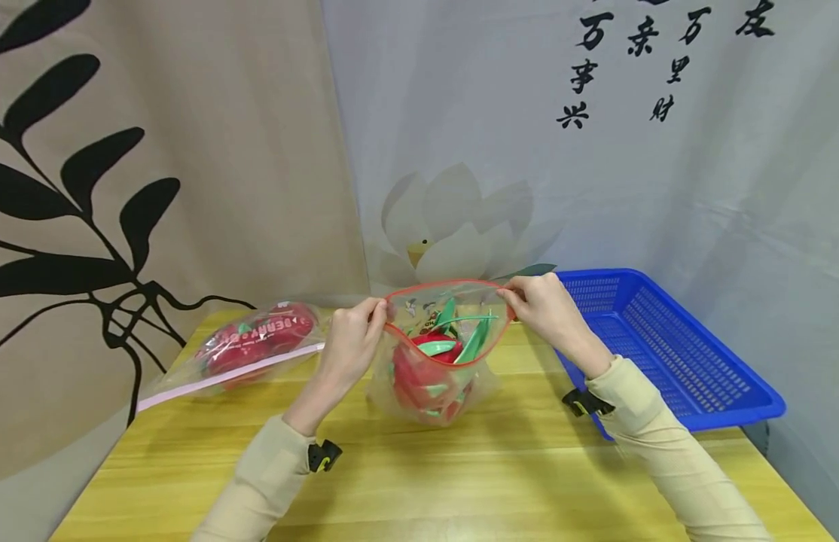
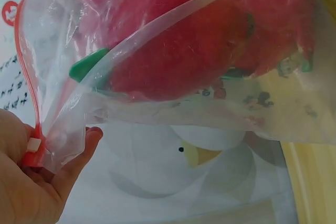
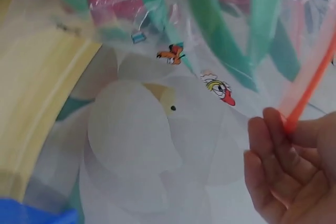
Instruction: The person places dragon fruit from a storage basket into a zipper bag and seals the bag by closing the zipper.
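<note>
A clear zip bag (image 1: pixel 483 380) with a red-orange zip edge stands mid-table, its mouth spread wide. Inside it sit red toy fruits (image 1: pixel 419 376) with green leaves, which look like dragon fruit. My left hand (image 1: pixel 352 339) pinches the left corner of the mouth; a small white slider (image 2: pixel 33 145) shows there in the left wrist view. With thumb and fingers my right hand (image 1: pixel 544 309) pinches the opposite corner. Small cartoon figures (image 3: pixel 220 88) are printed on the bag's film in the right wrist view.
Left of the open bag lies another clear bag (image 1: pixel 257 342) with a pink zip edge, holding red things printed with "BERRY". A blue plastic basket (image 1: pixel 734 414) stands at the right edge of the wooden table (image 1: pixel 419 482). Printed curtains hang behind the table.
</note>
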A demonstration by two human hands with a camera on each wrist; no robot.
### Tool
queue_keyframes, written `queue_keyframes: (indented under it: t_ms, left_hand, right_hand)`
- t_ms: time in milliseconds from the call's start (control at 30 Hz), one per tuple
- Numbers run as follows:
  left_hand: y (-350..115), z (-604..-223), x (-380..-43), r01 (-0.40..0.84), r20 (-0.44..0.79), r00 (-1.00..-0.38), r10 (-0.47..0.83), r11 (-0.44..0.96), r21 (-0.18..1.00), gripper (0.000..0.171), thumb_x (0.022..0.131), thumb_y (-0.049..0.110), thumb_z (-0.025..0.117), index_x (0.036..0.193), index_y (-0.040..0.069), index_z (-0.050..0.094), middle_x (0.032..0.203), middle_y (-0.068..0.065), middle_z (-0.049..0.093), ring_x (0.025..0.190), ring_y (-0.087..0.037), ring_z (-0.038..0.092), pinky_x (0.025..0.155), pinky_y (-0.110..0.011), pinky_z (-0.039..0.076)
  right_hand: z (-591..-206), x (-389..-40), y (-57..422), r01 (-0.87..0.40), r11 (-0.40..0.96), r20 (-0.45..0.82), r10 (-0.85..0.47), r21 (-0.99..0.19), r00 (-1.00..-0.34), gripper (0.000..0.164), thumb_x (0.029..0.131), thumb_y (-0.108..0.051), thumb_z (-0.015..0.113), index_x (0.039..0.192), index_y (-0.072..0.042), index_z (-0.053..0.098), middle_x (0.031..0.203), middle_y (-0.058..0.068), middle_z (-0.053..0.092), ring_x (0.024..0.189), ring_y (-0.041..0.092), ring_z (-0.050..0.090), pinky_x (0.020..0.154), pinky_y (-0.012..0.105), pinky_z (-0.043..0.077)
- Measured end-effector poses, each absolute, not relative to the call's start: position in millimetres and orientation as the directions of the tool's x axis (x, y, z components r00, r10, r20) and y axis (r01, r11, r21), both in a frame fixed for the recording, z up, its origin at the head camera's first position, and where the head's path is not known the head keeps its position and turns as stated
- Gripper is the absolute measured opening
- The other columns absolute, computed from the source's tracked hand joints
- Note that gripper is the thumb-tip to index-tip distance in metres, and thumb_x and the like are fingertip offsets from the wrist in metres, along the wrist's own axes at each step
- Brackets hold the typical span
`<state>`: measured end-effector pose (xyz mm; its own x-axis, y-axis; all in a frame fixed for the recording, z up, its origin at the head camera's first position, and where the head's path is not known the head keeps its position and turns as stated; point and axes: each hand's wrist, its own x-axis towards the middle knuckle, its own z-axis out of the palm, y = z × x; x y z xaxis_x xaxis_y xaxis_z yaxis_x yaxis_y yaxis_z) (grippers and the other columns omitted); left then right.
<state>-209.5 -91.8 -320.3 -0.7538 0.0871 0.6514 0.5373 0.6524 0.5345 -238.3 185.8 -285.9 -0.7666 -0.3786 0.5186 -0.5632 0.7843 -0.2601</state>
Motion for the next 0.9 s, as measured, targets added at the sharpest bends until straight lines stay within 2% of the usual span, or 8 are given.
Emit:
queue_keyframes:
  t_ms: [133, 233, 300, 400, 500, 733, 800, 900]
  left_hand:
    - [-91.2, -324.9, -211.0, 0.525, 0.641, -0.764, 0.076, 0.65, 0.549, 0.027, 0.098, 0.011, 0.05, 0.086, -0.003, 0.07, 0.079, -0.016, 0.073, 0.049, -0.009, 0.046, 0.045, -0.017, 0.032]
    - [-90.9, -326.8, -211.1, 0.516, 0.631, -0.773, 0.067, 0.644, 0.564, 0.027, 0.098, 0.011, 0.05, 0.088, -0.003, 0.07, 0.08, -0.016, 0.074, 0.048, -0.008, 0.044, 0.043, -0.016, 0.032]
    - [-90.7, -327.4, -211.4, 0.517, 0.627, -0.776, 0.067, 0.638, 0.571, 0.027, 0.098, 0.011, 0.05, 0.089, -0.004, 0.07, 0.081, -0.017, 0.074, 0.046, -0.008, 0.043, 0.043, -0.016, 0.032]
    - [-90.5, -327.6, -211.5, 0.525, 0.632, -0.771, 0.075, 0.637, 0.565, 0.026, 0.098, 0.011, 0.05, 0.09, -0.004, 0.07, 0.082, -0.018, 0.074, 0.047, -0.007, 0.045, 0.043, -0.015, 0.033]
    - [-90.7, -326.3, -210.8, 0.535, 0.637, -0.765, 0.091, 0.64, 0.552, 0.027, 0.098, 0.01, 0.05, 0.089, -0.005, 0.07, 0.082, -0.019, 0.073, 0.047, -0.008, 0.046, 0.043, -0.015, 0.033]
    - [-93.3, -324.5, -210.9, 0.531, 0.63, -0.77, 0.104, 0.651, 0.542, 0.029, 0.099, 0.012, 0.048, 0.087, -0.001, 0.071, 0.076, -0.015, 0.073, 0.045, -0.004, 0.038, 0.043, -0.017, 0.032]
    - [-94.9, -325.4, -210.9, 0.521, 0.614, -0.783, 0.099, 0.644, 0.561, 0.029, 0.098, 0.011, 0.048, 0.088, -0.002, 0.071, 0.076, -0.015, 0.073, 0.043, -0.003, 0.033, 0.041, -0.017, 0.029]
    - [-98.4, -328.6, -211.6, 0.504, 0.585, -0.805, 0.093, 0.627, 0.594, 0.028, 0.098, 0.011, 0.048, 0.091, -0.002, 0.071, 0.079, -0.015, 0.073, 0.041, -0.002, 0.031, 0.039, -0.017, 0.027]
  right_hand:
    - [-286.3, -233.5, 192.0, -0.6, 0.699, 0.375, -0.475, -0.389, -0.796, 0.022, 0.096, -0.009, 0.054, 0.109, 0.002, 0.068, 0.08, 0.007, 0.072, 0.067, 0.011, 0.064, 0.059, 0.023, 0.049]
    - [-287.3, -226.0, 197.8, -0.624, 0.656, 0.285, -0.558, -0.424, -0.78, 0.034, 0.093, -0.001, 0.055, 0.127, 0.002, 0.058, 0.103, 0.012, 0.071, 0.083, 0.017, 0.066, 0.065, 0.027, 0.052]
    - [-289.6, -222.9, 198.6, -0.654, 0.639, 0.285, -0.591, -0.405, -0.755, 0.042, 0.089, 0.002, 0.06, 0.13, 0.002, 0.055, 0.109, 0.014, 0.069, 0.085, 0.019, 0.066, 0.066, 0.029, 0.052]
    - [-296.1, -223.9, 195.4, -0.708, 0.618, 0.369, -0.605, -0.341, -0.705, 0.043, 0.082, 0.004, 0.068, 0.124, 0.002, 0.059, 0.104, 0.014, 0.07, 0.084, 0.022, 0.068, 0.068, 0.032, 0.056]
    - [-300.0, -227.8, 190.2, -0.751, 0.597, 0.487, -0.585, -0.282, -0.648, 0.031, 0.077, 0.003, 0.074, 0.107, 0.002, 0.068, 0.092, 0.012, 0.073, 0.078, 0.02, 0.07, 0.066, 0.029, 0.056]
    - [-287.3, -227.5, 188.5, -0.807, 0.579, 0.662, -0.562, -0.114, -0.496, 0.015, 0.075, 0.002, 0.075, 0.088, -0.004, 0.073, 0.079, 0.005, 0.07, 0.066, 0.012, 0.063, 0.055, 0.023, 0.049]
    - [-285.1, -226.9, 189.9, -0.8, 0.592, 0.687, -0.542, -0.097, -0.484, 0.015, 0.075, 0.004, 0.074, 0.086, -0.005, 0.073, 0.077, 0.004, 0.07, 0.065, 0.013, 0.062, 0.056, 0.025, 0.048]
    - [-287.7, -227.4, 193.0, -0.772, 0.62, 0.692, -0.497, -0.139, -0.524, 0.016, 0.075, 0.009, 0.072, 0.085, -0.004, 0.072, 0.077, 0.005, 0.07, 0.065, 0.012, 0.06, 0.057, 0.025, 0.048]
